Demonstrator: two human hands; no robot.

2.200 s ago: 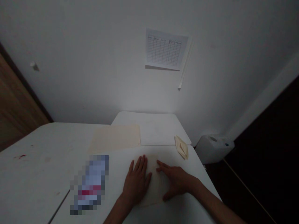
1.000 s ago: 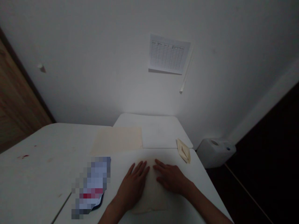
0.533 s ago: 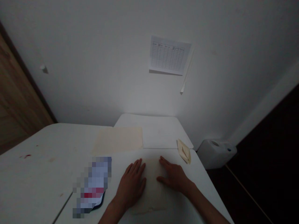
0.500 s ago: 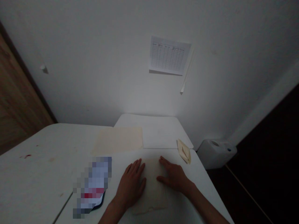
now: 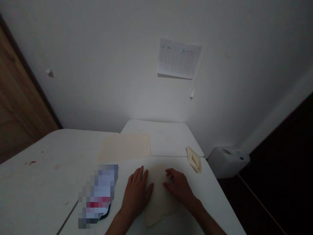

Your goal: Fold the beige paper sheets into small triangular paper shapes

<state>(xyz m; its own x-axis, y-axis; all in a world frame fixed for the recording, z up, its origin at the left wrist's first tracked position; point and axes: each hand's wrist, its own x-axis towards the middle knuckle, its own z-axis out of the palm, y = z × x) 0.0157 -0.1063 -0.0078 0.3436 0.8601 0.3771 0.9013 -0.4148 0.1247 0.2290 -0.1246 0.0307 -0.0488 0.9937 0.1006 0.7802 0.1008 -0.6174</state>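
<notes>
A pale beige sheet, paper or thin cloth (image 5: 158, 202), lies on the white table between my hands, its near edge uneven. My left hand (image 5: 137, 189) rests flat along the sheet's left side, fingers stretched forward and thumb apart on the sheet. Over the sheet's right side is my right hand (image 5: 178, 186), its fingers bent and apart from the thumb, with nothing visible between them. Whether its fingertips touch the sheet I cannot tell. A folded beige piece (image 5: 194, 160) lies beyond my right hand, near the table's right edge.
A phone (image 5: 105, 213), mostly blurred out, lies left of my left hand. Another flat beige sheet (image 5: 124, 147) is farther back, beside a white board (image 5: 171, 137) at the wall. A printed table (image 5: 179, 58) hangs above. A white plastic container (image 5: 227, 163) stands right of the table.
The sheet's near edge has turned and now slants up to the right. My right hand's fingers have curled from lying stretched out. My left hand has shifted only slightly.
</notes>
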